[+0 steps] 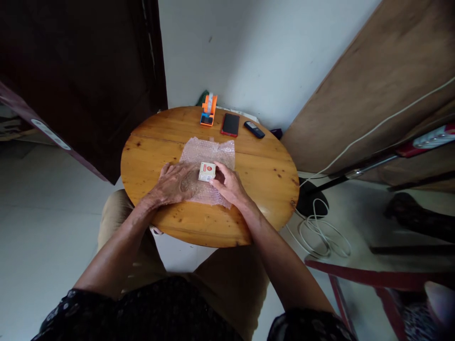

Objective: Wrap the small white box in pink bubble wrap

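A small whitish box with red print (206,171) sits around the middle of a sheet of bubble wrap (208,148), which is spread over the round wooden table. My right hand (229,183) grips the box from its right side, the thumb at the near corner and the fingers at the far one. Flat on the left part of the wrap lies my left hand (177,182), fingers stretched out towards the box and nothing held in it. Part of the wrap is hidden under that hand.
At the table's (270,189) far side are an orange tape dispenser (209,111), a dark phone with a red edge (230,124) and a small dark handset (254,129). A white cable (320,232) lies coiled on the floor at right, near a red stool (355,274).
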Action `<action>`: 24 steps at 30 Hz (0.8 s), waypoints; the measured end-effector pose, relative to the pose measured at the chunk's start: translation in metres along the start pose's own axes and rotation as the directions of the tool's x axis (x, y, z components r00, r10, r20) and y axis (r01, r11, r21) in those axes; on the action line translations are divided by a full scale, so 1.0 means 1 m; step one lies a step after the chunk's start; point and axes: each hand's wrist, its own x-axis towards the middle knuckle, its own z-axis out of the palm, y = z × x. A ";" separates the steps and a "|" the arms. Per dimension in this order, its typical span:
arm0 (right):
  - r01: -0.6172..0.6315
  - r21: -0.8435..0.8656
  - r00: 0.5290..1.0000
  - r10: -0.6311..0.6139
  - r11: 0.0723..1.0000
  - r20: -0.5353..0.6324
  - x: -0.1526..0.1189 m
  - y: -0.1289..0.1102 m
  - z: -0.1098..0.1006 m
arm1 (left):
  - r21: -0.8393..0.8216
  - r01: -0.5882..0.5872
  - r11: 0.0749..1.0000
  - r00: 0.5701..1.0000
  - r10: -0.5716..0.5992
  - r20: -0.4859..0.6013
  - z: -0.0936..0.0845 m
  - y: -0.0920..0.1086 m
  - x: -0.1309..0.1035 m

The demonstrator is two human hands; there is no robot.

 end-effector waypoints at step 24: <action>-0.045 0.326 0.990 0.087 0.944 -0.114 -0.004 -0.016 -0.023 | 0.069 -0.204 0.977 0.977 0.207 -0.053 -0.017 0.034 -0.025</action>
